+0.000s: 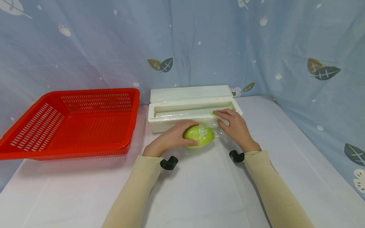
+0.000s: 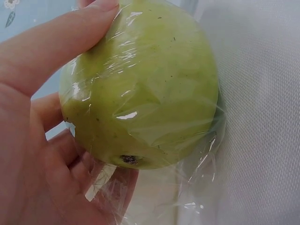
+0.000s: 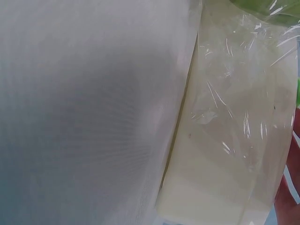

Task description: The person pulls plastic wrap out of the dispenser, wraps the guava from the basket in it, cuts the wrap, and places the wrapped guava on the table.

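Note:
My left hand [image 1: 174,136] grips a round green fruit [image 1: 202,135] wrapped in clear cling film, thumb on the near side and fingers round the far side. The fruit's dark blossom end [image 2: 129,160] shows through the film in the left wrist view. A white cling film box [image 1: 163,126] stands behind it with its lid raised and a film roll inside. Film [image 3: 229,117] hangs from the box's front toward the fruit. My right hand [image 1: 235,128] has extended fingers, their tips touching a small bright green slider [image 1: 212,113] on the box's front edge.
A large red plastic basket [image 1: 85,148] with slotted walls sits on the left of the white-covered table [image 1: 199,190]. Behind the table hangs a blue patterned cloth [image 1: 199,47], which also runs along the right side. Black wrist cameras [image 1: 169,163] sit on both cuffs.

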Demonstrator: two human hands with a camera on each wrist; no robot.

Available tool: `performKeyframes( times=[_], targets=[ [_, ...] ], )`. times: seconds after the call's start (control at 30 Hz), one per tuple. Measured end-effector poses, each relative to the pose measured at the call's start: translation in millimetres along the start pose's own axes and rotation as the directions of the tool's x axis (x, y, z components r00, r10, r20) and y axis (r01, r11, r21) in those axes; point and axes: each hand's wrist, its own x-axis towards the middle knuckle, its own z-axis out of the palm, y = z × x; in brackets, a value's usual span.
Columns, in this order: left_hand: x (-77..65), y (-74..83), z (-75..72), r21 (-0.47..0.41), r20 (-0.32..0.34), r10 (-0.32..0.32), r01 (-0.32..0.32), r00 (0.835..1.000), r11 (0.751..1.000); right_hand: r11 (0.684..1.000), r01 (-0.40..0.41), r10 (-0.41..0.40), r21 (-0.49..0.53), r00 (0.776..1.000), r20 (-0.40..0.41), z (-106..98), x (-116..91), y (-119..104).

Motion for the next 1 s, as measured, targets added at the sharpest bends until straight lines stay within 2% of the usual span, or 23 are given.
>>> performKeyframes(
  times=[0.6,1.0],
  targets=[
    [-0.4,-1.5,1.4,-0.006,-0.012,0.005,-0.005,1.0,1.0,1.0,0.02,-0.02,0.005,1.0,0.014,0.7,-0.5,-1.3],
    [0.2,-1.1,0.8,-0.011,-0.012,0.01,-0.01,1.0,1.0,0.998,0.066,-0.066,0.009,0.998,0.01,1.8,0.5,-4.0]
  ],
)
